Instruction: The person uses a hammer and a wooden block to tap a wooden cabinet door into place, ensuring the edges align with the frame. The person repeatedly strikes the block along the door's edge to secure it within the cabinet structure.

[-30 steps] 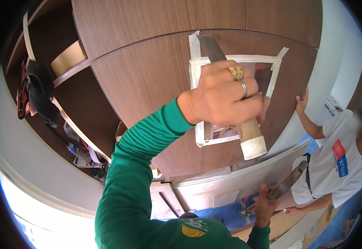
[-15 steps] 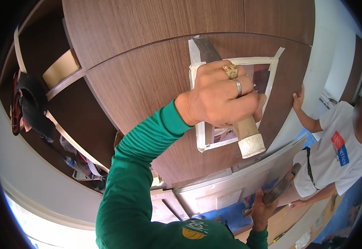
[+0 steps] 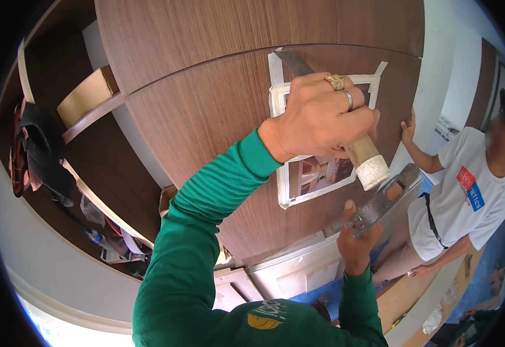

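My left hand (image 3: pixel 324 115), with two rings, is closed round the wooden handle of a chisel (image 3: pixel 361 151). The handle's worn whitish butt points down and right. Its flat dark blade (image 3: pixel 294 62) reaches up toward the seam of a brown wood-grain panel (image 3: pixel 217 127). Behind this hand a picture sheet (image 3: pixel 316 176) with pale tape edges is fixed to the panel, partly covered. Lower right, my right hand (image 3: pixel 359 243) grips what looks like a hammer (image 3: pixel 374 209), a grey metal piece with wood showing through it. Its upper end is close below the chisel's butt, apparently apart.
Open dark shelves (image 3: pixel 113 144) at left hold a cardboard box (image 3: pixel 87 95), and a black bag (image 3: pixel 41 139) hangs there. A person in a white shirt (image 3: pixel 466 185) stands at right, one hand (image 3: pixel 408 128) against the panel's edge. Pale panels (image 3: pixel 298 272) lean below.
My right hand has raised the hammer up toward the chisel's butt. The chisel's butt has shifted right and up in view as the handle tilts further; my left hand keeps its grip.
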A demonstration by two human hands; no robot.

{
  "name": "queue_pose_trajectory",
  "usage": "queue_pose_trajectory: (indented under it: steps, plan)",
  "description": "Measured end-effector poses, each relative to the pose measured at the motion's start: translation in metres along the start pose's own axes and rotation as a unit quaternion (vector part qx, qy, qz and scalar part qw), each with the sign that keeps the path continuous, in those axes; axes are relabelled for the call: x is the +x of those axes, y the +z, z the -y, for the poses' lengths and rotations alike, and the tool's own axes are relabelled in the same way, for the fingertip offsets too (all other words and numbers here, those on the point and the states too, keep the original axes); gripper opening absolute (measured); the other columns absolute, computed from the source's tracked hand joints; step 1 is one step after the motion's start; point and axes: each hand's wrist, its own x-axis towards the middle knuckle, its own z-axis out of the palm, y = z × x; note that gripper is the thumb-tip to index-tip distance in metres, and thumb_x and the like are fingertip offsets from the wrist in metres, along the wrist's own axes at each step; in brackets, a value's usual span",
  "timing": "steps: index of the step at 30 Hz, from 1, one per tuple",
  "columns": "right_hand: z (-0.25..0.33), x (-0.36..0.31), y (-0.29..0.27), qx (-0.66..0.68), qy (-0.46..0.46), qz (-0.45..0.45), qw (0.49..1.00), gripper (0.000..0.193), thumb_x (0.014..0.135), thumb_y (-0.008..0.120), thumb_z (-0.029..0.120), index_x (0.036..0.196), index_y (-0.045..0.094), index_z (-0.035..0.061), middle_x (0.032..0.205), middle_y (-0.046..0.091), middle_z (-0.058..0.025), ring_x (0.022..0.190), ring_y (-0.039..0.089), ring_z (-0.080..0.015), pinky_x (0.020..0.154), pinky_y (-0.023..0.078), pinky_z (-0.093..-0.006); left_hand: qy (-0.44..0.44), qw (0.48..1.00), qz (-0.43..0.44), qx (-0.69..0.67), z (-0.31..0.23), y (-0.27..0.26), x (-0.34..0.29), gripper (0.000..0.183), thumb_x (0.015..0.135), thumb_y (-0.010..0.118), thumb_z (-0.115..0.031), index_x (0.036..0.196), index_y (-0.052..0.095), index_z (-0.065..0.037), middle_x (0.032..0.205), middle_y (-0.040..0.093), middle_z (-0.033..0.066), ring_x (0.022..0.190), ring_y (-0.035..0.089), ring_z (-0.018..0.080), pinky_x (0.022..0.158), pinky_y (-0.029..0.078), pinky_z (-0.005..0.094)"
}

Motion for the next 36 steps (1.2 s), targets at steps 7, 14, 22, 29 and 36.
queue_pose_trajectory:
  steps: [7, 14, 22, 29, 36]
  plan:
    - [0.056, 0.0, -0.038, 0.357, 0.153, -0.133, 0.912, 0.018, 0.097, 0.077, 0.01, 0.089, 0.064, 0.0017, 0.073, 0.069, -0.0099, 0.059, 0.064, -0.0171, 0.058, 0.052, -0.0329, -0.003, 0.999, -0.03, 0.016, 0.0, -0.001, 0.002, 0.027, 0.069, 0.082, -0.005, 0.066, 0.055, -0.01, 0.064, 0.049, 0.0029, 0.048, 0.046, 0.02, 0.043, 0.036, 0.0328]
    - [0.024, 0.017, -0.004, 0.046, 0.121, -0.031, 0.991, 0.013, 0.094, 0.067, 0.001, 0.086, 0.056, 0.0002, 0.065, 0.061, -0.0092, 0.055, 0.056, -0.0218, 0.058, 0.046, -0.0333, -0.014, 0.999, -0.035, -0.005, 0.0, 0.001, -0.001, 0.029, 0.07, 0.082, -0.006, 0.065, 0.054, -0.011, 0.064, 0.049, 0.0028, 0.048, 0.048, 0.0197, 0.043, 0.036, 0.0335]
    - [0.029, 0.006, -0.014, 0.237, 0.045, -0.124, 0.962, 0.012, 0.09, 0.07, -0.001, 0.087, 0.059, 0.0001, 0.066, 0.063, -0.0098, 0.055, 0.058, -0.0218, 0.057, 0.048, -0.0354, -0.024, 0.999, -0.043, 0.0, 0.001, 0.002, 0.005, 0.029, 0.071, 0.081, -0.004, 0.065, 0.053, -0.011, 0.065, 0.049, 0.0036, 0.05, 0.049, 0.0201, 0.043, 0.037, 0.0338]
    - [0.016, -0.022, -0.023, -0.003, 0.116, 0.013, 0.993, 0.029, 0.105, 0.073, 0.011, 0.084, 0.055, 0.0027, 0.071, 0.057, -0.0032, 0.059, 0.057, -0.0152, 0.055, 0.045, -0.0377, -0.071, 0.997, 0.037, -0.018, 0.007, -0.032, -0.003, 0.023, 0.066, 0.086, -0.013, 0.076, 0.065, -0.008, 0.077, 0.065, 0.0057, 0.064, 0.064, 0.0232, 0.057, 0.051, 0.0373]
    - [-0.028, -0.102, -0.074, -0.013, 0.232, 0.013, 0.973, 0.028, 0.105, 0.075, 0.013, 0.087, 0.056, 0.0034, 0.067, 0.056, -0.0013, 0.054, 0.051, -0.0115, 0.051, 0.041, -0.0329, -0.122, 0.988, -0.023, -0.087, -0.006, -0.047, -0.001, 0.018, 0.076, 0.08, -0.002, 0.079, 0.063, -0.005, 0.076, 0.065, 0.0076, 0.068, 0.067, 0.0212, 0.06, 0.055, 0.0355]
